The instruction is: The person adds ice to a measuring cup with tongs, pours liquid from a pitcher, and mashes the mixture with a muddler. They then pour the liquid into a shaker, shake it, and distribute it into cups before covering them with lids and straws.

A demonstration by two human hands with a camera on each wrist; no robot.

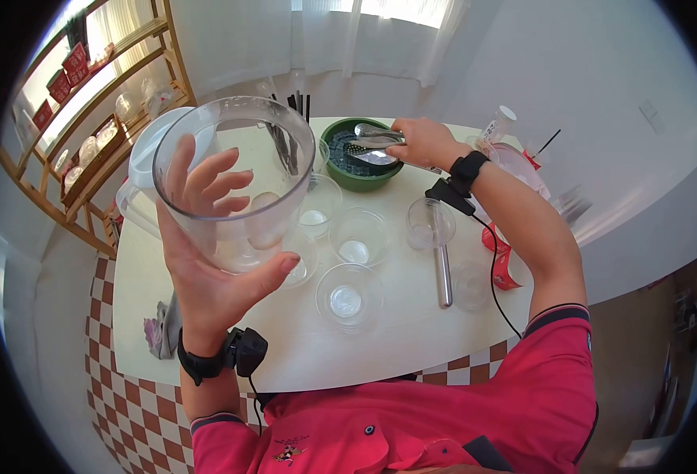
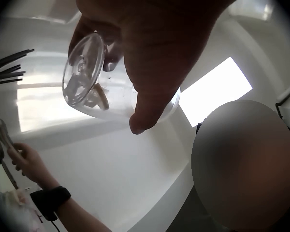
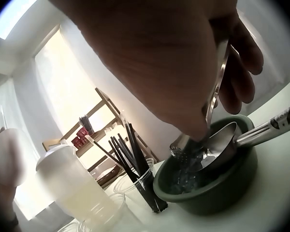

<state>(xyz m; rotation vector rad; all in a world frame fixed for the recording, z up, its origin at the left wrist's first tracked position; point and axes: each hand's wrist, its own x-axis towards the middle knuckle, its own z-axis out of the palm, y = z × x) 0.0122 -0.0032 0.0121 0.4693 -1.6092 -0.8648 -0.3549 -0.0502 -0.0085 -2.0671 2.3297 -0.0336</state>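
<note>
A clear, empty-looking plastic cup [image 1: 279, 207] is in my left hand [image 1: 198, 284], tilted with its mouth toward the head camera. The thumb lies along its near side, and the fingers show through the wall. In the left wrist view the cup [image 2: 118, 99] is raised against the wall and ceiling. My right hand [image 1: 427, 144] grips metal tongs [image 1: 376, 144] over a green bowl [image 1: 364, 183]. Their perforated end reaches into clear, ice-like pieces [image 3: 186, 181]. A metal ladle [image 3: 222, 145] leans in the bowl [image 3: 208, 200].
Several clear cups [image 1: 350, 296] stand on the white table [image 1: 285, 347]. A white-lidded pitcher [image 1: 144, 162] and black straws [image 1: 289, 150] are at the back left. At right lie a metal rod [image 1: 443, 276] and red strips [image 1: 506, 272]. A cloth [image 1: 163, 332] rests at left.
</note>
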